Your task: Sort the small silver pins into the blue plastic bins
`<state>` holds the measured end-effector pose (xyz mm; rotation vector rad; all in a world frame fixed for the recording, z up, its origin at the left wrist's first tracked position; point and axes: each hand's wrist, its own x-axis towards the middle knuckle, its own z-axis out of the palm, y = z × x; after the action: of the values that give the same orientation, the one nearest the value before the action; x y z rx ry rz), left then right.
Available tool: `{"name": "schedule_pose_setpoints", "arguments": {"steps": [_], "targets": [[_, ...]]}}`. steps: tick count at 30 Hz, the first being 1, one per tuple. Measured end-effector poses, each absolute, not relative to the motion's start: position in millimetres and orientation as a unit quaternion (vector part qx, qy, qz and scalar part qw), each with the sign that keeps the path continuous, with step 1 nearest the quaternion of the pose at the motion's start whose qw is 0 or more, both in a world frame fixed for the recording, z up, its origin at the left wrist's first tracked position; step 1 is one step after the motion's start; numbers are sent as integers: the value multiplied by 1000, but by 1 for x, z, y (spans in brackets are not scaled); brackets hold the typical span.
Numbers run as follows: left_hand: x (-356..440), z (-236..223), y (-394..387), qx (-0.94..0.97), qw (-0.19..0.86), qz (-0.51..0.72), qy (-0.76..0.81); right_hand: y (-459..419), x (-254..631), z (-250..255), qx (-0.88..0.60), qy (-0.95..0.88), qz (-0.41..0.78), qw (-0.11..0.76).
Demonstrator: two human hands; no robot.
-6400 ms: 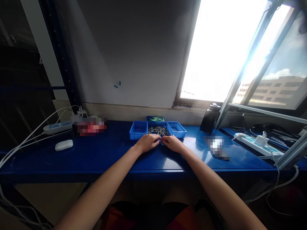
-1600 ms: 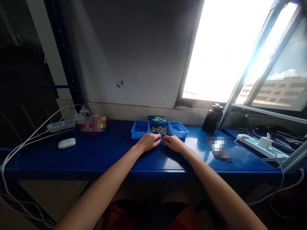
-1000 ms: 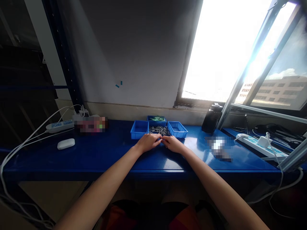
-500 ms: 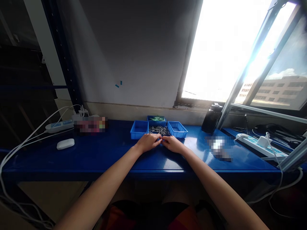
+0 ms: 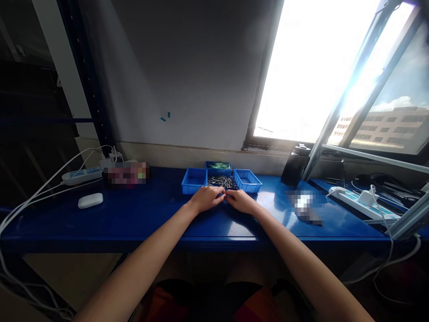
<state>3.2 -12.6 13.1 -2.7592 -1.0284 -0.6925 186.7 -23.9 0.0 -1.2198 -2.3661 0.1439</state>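
My left hand point(image 5: 208, 198) and my right hand point(image 5: 240, 200) meet fingertip to fingertip over the blue table, both closed in a pinch. Whatever is between the fingers is too small to make out. Just beyond them lies a pile of thin, dark and shiny metal pieces, like screws point(image 5: 221, 181), partly covered by my hands. A blue plastic bin point(image 5: 195, 190) stands to the left of the pile, and a second blue bin point(image 5: 251, 188) to its right. Behind the pile, a third blue bin point(image 5: 208, 170) contains green plastic-like material point(image 5: 219, 165).
A black bottle point(image 5: 295, 166) stands at the right, near the window. White power strips point(image 5: 82, 175) with cables lie at both ends of the table point(image 5: 147, 214). At the left is a white rounded case point(image 5: 90, 201). Blurred items lie on both sides.
My hands stay together in the same pinch, with barely any finger movement. The whole view has shifted very slightly.
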Motion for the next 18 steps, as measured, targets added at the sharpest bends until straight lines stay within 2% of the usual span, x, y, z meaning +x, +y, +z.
{"name": "schedule_pose_setpoints", "arguments": {"steps": [18], "targets": [[3, 12, -11, -912, 54, -227, -338, -22, 188, -2, -453, -861, 46, 228]]}}
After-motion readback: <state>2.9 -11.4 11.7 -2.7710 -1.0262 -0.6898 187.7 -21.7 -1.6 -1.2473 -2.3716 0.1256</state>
